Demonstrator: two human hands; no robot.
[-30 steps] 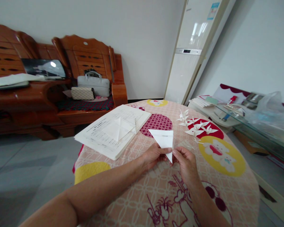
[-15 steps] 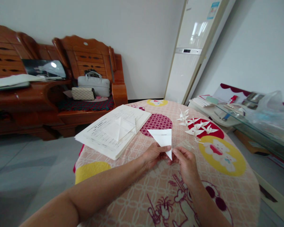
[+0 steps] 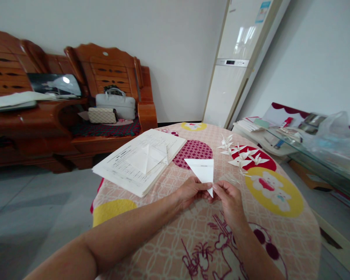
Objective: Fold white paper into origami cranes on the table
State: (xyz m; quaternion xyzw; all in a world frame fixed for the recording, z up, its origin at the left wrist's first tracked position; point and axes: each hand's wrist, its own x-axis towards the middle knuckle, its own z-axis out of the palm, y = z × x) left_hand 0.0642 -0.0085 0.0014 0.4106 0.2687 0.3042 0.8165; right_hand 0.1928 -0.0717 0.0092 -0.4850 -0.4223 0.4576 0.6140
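Observation:
A white paper triangle [image 3: 202,171] is folded flat, its point toward me, over the patterned tablecloth [image 3: 192,241]. My left hand [image 3: 191,191] pinches the triangle's near tip from the left. From the right, my right hand [image 3: 229,198] pinches the same tip with thumb and fingers closed on it. Both hands rest low on the table near its middle.
A stack of printed sheets [image 3: 140,161] with a folded piece on top lies at the left. Several white paper cranes [image 3: 242,153] sit at the far right of the table. A wooden bench with bags [image 3: 113,107] and a tall white air conditioner [image 3: 236,62] stand beyond.
The triangle shifted slightly between my fingers, tilting a little left and then back. Both hands stayed pinched on its near tip in almost the same place.

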